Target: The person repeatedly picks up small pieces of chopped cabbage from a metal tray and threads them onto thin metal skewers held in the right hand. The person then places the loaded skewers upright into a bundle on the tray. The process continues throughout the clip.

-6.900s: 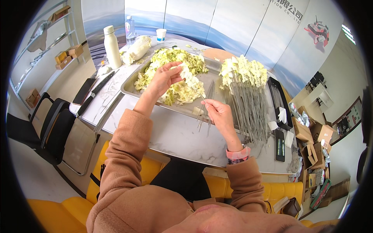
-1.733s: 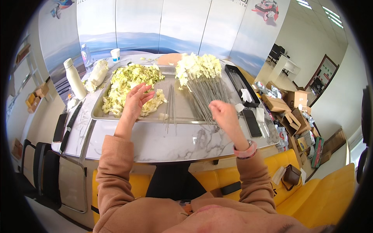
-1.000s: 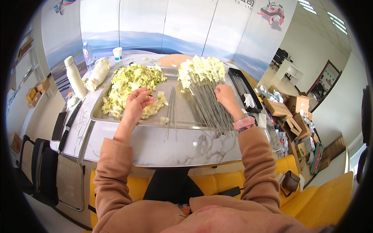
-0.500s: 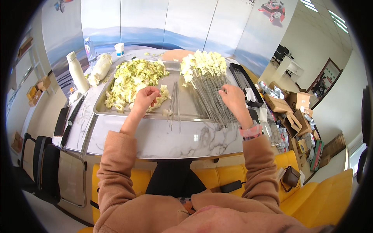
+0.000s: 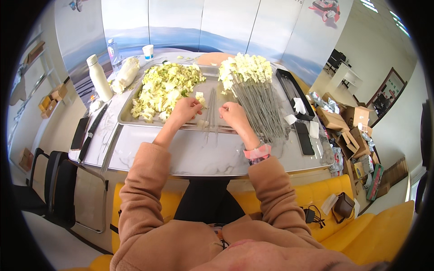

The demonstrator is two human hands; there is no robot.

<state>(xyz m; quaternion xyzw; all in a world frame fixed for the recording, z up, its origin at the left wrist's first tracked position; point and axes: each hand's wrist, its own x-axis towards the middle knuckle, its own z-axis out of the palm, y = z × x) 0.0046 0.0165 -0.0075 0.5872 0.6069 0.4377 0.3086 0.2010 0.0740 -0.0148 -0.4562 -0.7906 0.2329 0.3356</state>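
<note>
Chopped pale green and white cabbage pieces (image 5: 163, 88) lie heaped in the left half of a large shallow metal tray (image 5: 128, 118), which rests on a white marble-patterned table (image 5: 190, 156) that spans the width of the work area. To the right, a wide bundle of thin metal skewers (image 5: 261, 108), each already loaded with cabbage at its far end, lies partly over the tray's right edge and partly on the table. A long black rectangular tray (image 5: 294, 92) sits just beyond that bundle, with a dark flat phone (image 5: 304, 137) beside it near the table's right end. On the left side stand a tall white bottle with a pale cap (image 5: 100, 78) and, nearer the person, a long dark-handled knife (image 5: 92, 132) lying flat on the table. The left hand (image 5: 186, 109) rests at the near edge of the cabbage heap, its fingertips pressed together on a small cabbage piece. The right hand (image 5: 234, 115) is loosely curled at the near part of the tray, touching a few bare skewers (image 5: 211, 118) that lie between the two hands; whether it actually pinches one cannot be told.
</note>
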